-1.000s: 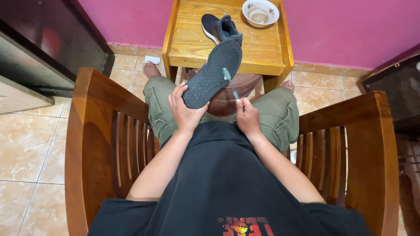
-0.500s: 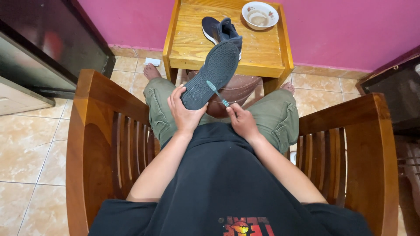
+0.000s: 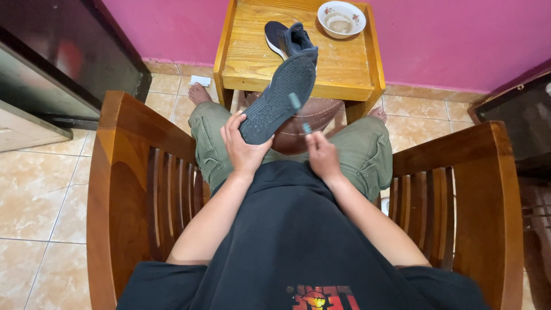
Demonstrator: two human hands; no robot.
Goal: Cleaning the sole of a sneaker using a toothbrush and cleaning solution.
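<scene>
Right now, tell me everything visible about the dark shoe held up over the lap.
The dark grey sports shoe is turned sole-up, showing a rubbery tread of small hexagons. It tilts from heel, low near the lap, to toe, which points toward the small wooden table. The left hand cups its heel end from below. The right hand holds a small teal-handled brush whose head meets the sole near the toe. Its upper is hidden.

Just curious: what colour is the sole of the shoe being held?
Dark grey, with a hexagon tread pattern, on the shoe in the left hand; head view.

Small wooden table (image 3: 344,69), dark shoe (image 3: 284,37) and flowered bowl (image 3: 341,18) on top, tiled floor (image 3: 40,189) beneath
</scene>
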